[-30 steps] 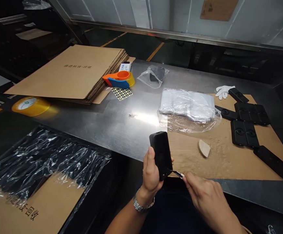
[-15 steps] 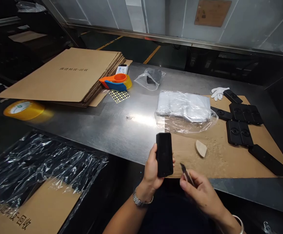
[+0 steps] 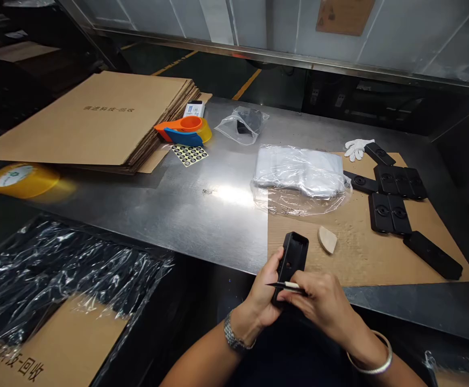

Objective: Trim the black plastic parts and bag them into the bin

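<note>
My left hand [image 3: 263,293] is closed around a black rectangular plastic case [image 3: 295,255], tilted with its hollow inner side facing me. A small hole shows in its floor. In my right hand [image 3: 323,301] I pinch a slim knife [image 3: 291,286] with a dark pointed blade and a pale section. The blade lies across the near end of the case and points left; whether it touches the plastic I cannot tell. On the cardboard sheet [image 3: 363,269] just beyond my hands rests a tan wedge-shaped block [image 3: 327,239].
Several black cases [image 3: 399,180] and a long black piece [image 3: 433,255] lie at right, near a white glove [image 3: 356,149]. Clear plastic packaging [image 3: 299,171] sits mid-table. At left are stacked cardboard [image 3: 77,123], a tape dispenser [image 3: 184,130], stickers [image 3: 190,155] and a yellow tape roll [image 3: 25,180].
The case has turned from its flat outer face to its hollow side and shifted right. My right hand has brought the knife left, over the case. The view has shifted slightly.
</note>
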`<state>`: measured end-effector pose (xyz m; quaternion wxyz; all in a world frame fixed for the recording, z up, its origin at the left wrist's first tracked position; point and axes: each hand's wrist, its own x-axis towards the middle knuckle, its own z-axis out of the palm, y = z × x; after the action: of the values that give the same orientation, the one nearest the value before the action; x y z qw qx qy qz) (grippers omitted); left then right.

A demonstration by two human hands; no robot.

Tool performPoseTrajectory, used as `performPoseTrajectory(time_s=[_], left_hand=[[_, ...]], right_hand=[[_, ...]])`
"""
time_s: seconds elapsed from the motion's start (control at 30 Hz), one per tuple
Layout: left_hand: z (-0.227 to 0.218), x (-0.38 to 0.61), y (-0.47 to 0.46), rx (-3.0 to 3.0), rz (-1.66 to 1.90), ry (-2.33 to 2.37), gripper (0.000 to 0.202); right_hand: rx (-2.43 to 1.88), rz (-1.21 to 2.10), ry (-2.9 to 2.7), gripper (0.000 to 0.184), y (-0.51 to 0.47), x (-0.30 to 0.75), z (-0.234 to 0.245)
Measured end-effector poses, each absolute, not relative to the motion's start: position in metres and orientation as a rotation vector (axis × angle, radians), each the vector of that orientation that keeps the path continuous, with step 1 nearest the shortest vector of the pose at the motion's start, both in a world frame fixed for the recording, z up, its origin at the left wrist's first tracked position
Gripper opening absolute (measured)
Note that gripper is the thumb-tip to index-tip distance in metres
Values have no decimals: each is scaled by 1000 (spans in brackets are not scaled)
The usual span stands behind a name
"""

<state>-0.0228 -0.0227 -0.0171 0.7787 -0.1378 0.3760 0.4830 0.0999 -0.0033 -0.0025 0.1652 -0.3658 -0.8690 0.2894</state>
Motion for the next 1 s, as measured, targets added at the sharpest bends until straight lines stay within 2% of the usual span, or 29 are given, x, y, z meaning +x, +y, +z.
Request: performPoseTrajectory(time_s=[0.1,0.2,0.3,0.47,0.73,0.87,1.0], left_hand=[[-19,-20,-28,-212,974,853,36],[-21,-19,-35,-107,891,894,43],[-20,-19,-39,-55,815,920,45],[-12,-23,-41,-18,728,978,45],[-21,-24,-43,-54,670,919,56],[-24,-24,-44,-79,757,947,52],[-26,-19,-48,26,917,1043,47]], right_hand=[[-1125,801,-2429,43,3,105,-3],[-1242,812,-2345,30,14,113,-4],[-1233,921,-2271,42,26,120,-4],[-1088,1127,-2225,21,37,127,-1],[-1239,1372,-1893,32,42,126,-9],[-1378,1393,-1722,27,30,127,-17],[-1386,1450,-1760,32,11,124,-24]])
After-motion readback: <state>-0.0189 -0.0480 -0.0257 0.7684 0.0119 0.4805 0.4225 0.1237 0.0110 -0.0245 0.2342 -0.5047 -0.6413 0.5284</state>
